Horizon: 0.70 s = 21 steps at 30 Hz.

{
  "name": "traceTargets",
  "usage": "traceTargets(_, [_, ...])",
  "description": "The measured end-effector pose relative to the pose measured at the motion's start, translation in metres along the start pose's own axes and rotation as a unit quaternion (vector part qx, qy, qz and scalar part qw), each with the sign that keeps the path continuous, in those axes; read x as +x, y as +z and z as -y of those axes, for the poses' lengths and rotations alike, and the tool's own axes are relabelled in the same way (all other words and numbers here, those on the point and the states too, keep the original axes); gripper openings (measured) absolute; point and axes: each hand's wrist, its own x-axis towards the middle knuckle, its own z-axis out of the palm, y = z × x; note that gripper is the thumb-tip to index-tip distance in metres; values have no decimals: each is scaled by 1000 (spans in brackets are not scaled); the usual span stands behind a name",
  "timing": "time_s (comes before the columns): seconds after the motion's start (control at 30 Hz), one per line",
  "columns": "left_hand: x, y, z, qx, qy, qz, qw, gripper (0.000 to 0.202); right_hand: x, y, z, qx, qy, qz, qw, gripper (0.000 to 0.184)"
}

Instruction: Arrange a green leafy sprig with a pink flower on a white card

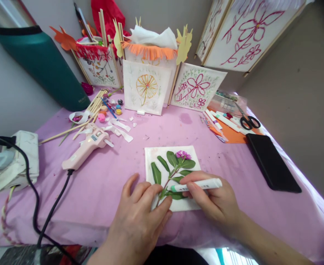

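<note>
A white square panel (192, 203) lies on the table in front of me. On it rests a leafy sprig (168, 179) with a pink-purple flower (183, 154) at its top. My right hand (215, 200) is closed around a white marker (206, 184), whose green-banded tip end points left at the lower stem. The tip itself is hard to make out against the panel. My left hand (142, 208) is spread at the panel's lower left, index finger and thumb on either side of the stem's lower end. Those two fingers touch the panel.
A pink glue gun (84, 149) with its cord lies left, near a white power strip (26, 158). Sticks, paint pots and strips lie behind it. Decorated panels (147, 86) stand at the back, beside a teal bottle (46, 70). Scissors (249, 122), markers and a black phone (272, 162) are right.
</note>
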Motion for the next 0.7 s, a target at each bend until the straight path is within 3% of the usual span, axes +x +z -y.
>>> traceTargets(0.5, [0,0,-1,-6,2,-6,1000,15,0,-1,3,5,4,6,1000,15])
traceTargets(0.7, [0,2,-1,-9,2,-8,1000,15,-3,-3,1,9,17,-19,1000,15])
